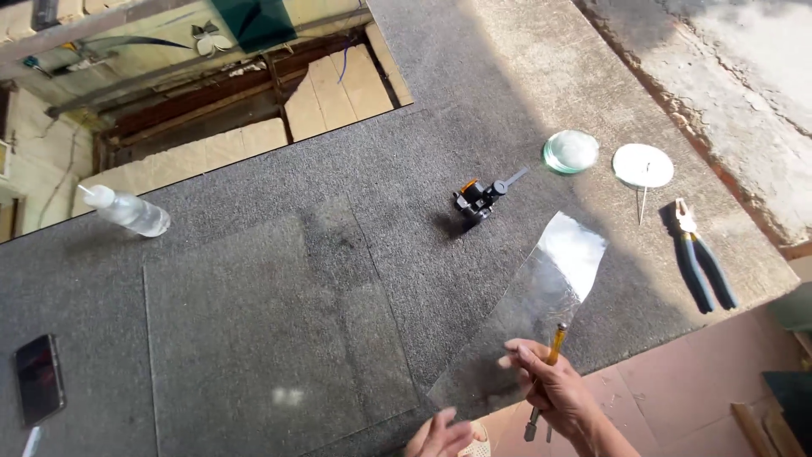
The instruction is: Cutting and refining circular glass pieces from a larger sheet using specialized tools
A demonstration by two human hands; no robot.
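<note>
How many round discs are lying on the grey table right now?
2, side by side near the table's far right edge: a stack of clear glass discs, and a white disc just right of it.

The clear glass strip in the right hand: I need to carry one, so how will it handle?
The clear glass strip probably stays stiff: it juts out flat from the right hand. Likely fragile and sharp-edged, being thin. Its glossy, glaring face may be slippery.

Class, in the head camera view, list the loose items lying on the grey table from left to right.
Phone → plastic bottle → black tool → glass disc → white disc → pliers.
</note>
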